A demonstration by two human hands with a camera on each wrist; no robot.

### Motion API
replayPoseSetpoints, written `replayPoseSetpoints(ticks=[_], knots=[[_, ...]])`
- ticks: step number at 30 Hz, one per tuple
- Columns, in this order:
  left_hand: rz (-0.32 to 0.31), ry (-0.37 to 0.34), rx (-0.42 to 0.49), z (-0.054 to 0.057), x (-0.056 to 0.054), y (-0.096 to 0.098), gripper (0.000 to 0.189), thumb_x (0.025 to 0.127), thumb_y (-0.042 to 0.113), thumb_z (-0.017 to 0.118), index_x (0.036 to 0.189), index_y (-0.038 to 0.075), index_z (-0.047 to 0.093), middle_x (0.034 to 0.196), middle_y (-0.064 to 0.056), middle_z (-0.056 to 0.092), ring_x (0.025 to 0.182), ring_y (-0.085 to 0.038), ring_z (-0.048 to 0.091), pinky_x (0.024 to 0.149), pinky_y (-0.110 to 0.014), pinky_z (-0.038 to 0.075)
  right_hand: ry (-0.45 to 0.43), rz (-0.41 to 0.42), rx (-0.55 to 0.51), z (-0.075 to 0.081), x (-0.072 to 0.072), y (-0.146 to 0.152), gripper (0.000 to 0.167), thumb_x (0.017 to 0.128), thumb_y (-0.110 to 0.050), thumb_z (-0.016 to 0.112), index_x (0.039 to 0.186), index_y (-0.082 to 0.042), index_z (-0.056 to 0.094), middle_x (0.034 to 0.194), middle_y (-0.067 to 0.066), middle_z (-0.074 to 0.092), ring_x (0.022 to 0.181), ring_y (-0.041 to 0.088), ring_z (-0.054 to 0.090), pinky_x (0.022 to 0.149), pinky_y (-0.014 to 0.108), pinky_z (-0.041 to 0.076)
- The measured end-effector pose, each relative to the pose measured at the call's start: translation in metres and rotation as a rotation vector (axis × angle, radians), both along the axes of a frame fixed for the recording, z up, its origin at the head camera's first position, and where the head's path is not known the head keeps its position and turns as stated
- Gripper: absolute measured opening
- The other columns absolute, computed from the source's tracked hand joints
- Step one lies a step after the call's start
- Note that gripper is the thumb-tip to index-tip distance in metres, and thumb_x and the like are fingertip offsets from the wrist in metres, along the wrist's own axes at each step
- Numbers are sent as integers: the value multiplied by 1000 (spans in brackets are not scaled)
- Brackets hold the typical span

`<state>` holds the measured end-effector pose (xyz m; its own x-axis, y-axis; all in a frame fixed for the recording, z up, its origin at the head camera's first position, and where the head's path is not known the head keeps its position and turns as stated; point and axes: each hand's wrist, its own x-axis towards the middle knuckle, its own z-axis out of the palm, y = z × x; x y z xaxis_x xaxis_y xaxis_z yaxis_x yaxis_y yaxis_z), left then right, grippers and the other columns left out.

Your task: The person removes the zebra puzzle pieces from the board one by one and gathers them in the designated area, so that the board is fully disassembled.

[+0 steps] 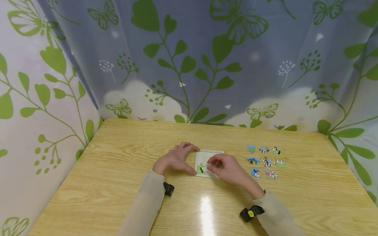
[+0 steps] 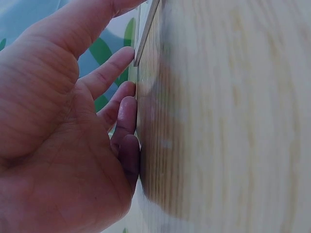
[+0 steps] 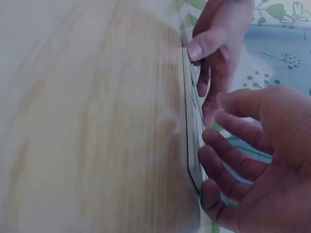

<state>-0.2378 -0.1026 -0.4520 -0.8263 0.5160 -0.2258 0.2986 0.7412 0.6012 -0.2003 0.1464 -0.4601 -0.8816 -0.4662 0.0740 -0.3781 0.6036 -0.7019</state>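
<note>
A thin pale square puzzle tray [image 1: 209, 151] lies on the table in front of the person. In its lower left corner sits a green puzzle piece [image 1: 201, 168] with a black-and-white animal. The left hand [image 1: 176, 159] spans the tray's left side, thumb at the near corner and index finger at the far one. In the left wrist view, its other fingers rest loosely by the table. The right hand [image 1: 227, 167] hovers over the tray's right half, thumb and index tips close together beside the piece. No piece shows between them in the right wrist view; its fingers bend loosely.
Several loose animal puzzle pieces [image 1: 267, 162] lie in rows to the right of the tray. The wooden table [image 1: 127, 150] reaches back to a patterned curtain [image 1: 189, 65]. Both wrists wear black cameras [image 1: 247, 214].
</note>
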Motion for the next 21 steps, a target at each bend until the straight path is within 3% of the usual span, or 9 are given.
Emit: replayPoseSetpoints(ticks=[14, 21], knots=[[8, 0, -19, 0, 0, 1, 81, 77, 39, 89, 147, 33, 48, 162, -4, 30, 142, -37, 35, 112, -60, 31, 18, -28, 124, -2, -1, -16, 9, 88, -18, 79, 95, -13, 77, 93, 1, 66, 85, 13, 56, 75, 31, 47], [11, -9, -15, -2, -2, 1, 82, 76, 39, 89, 147, 33, 48, 163, -4, 30, 143, -36, 34, 113, -60, 31, -55, -53, 50, -2, 0, -17, 6, 91, -15, 75, 94, -12, 71, 88, 0, 67, 79, 11, 57, 71, 28, 48]])
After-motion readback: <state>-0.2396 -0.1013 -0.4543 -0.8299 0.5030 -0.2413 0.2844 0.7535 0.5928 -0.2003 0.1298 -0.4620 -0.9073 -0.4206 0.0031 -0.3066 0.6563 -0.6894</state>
